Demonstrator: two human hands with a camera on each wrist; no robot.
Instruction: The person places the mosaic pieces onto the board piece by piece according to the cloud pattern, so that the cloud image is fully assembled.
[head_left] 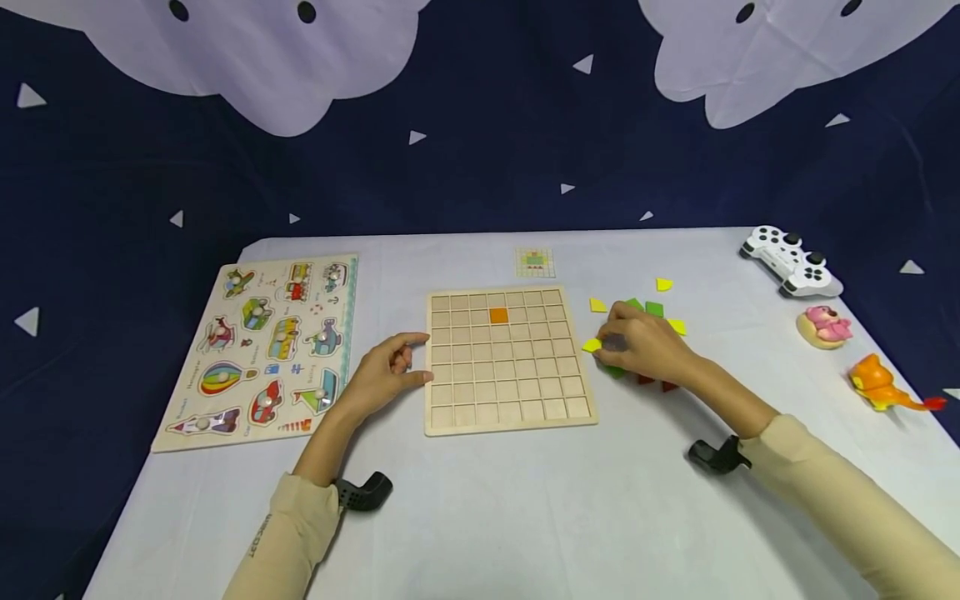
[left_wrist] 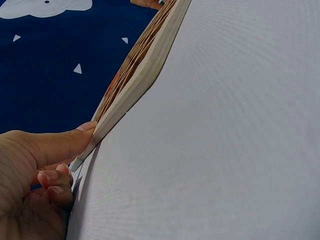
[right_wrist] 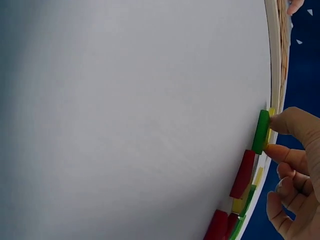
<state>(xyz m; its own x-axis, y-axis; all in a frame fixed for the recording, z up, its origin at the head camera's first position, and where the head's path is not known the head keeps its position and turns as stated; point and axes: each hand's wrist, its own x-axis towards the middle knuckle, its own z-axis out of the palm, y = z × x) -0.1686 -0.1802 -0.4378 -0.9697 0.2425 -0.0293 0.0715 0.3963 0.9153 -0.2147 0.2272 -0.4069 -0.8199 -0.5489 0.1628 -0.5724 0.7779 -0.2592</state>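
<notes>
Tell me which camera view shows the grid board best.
The head view: the whole face of the grid board shows, orange tile included. The left wrist view shows it at a steep slant, the left hand at its edge; the right wrist view catches only a thin strip, upper right.

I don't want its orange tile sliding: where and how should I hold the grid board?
Probably its left and right edges, one hand from each side: the grid board lies flat, wide and thin, with straight edges. The left hand touches its left edge; on the right, the near stretch looks freer of tiles.
</notes>
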